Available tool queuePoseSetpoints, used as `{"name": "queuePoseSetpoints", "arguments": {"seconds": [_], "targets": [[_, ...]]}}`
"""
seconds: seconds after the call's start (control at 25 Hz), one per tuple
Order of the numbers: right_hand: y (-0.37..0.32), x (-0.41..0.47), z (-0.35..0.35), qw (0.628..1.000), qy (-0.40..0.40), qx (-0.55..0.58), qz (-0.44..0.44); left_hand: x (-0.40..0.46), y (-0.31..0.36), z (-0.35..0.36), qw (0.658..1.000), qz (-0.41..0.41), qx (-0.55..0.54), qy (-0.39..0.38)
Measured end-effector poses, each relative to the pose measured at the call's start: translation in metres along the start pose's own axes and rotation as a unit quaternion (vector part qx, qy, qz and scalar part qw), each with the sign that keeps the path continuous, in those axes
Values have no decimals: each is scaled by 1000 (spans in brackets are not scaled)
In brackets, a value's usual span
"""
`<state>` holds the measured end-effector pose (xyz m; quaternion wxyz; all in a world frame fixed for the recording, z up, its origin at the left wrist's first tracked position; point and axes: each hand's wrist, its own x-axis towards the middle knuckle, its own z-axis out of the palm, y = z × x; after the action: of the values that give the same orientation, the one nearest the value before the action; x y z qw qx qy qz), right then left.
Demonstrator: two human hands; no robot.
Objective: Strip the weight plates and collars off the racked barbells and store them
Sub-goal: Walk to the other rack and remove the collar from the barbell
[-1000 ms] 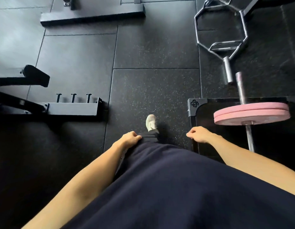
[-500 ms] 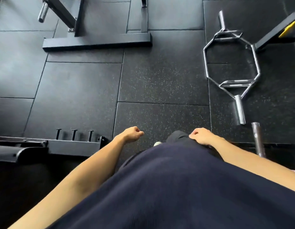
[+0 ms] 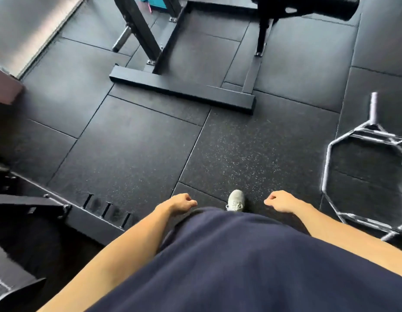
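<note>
Nearest the camera, a dark navy shirt (image 3: 229, 262) fills the lower view. Left hand (image 3: 180, 203) and right hand (image 3: 280, 202) hang loosely curled at hip level, each holding nothing. A grey shoe (image 3: 236, 201) shows between them on the rubber floor (image 3: 132, 149). A chrome hex bar (image 3: 362, 181) lies on the floor just right of the right hand, blurred and cut off at the edge. Left of the left hand, a black rack base (image 3: 89, 218) carries short pegs. Farther off stands a black bench frame (image 3: 182, 88), its top cropped.
</note>
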<state>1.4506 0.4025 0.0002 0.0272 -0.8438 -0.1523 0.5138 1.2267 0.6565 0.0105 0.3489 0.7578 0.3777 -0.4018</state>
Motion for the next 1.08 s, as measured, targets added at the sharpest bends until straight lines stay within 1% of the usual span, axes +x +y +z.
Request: {"name": "queuePoseSetpoints", "arguments": {"seconds": [0.12, 0.2, 0.32, 0.44, 0.6, 0.76, 0.88, 1.08], "targets": [[-65, 48, -88, 997, -6, -66, -37, 20, 19, -63, 995, -20, -71, 63], [-115, 75, -127, 990, -27, -120, -64, 35, 20, -90, 988, -55, -121, 72], [-187, 115, -170, 977, -53, -181, -99, 61, 16, -127, 979, -93, -176, 47], [-271, 160, -207, 964, -60, -224, -132, 100, 5, -180, 970, -108, -216, 14], [-395, 214, -250, 947, -63, -264, -171, 143, -28, -272, 955, -123, -268, 37], [-536, 250, -291, 924, -38, -295, -240, 166, -63, -378, 933, -136, -322, 82], [-620, 269, -304, 908, -58, -328, -255, 179, -89, -438, 917, -146, -360, 89], [-744, 305, -310, 877, -85, -379, -282, 206, -138, -516, 888, -166, -416, 99]]}}
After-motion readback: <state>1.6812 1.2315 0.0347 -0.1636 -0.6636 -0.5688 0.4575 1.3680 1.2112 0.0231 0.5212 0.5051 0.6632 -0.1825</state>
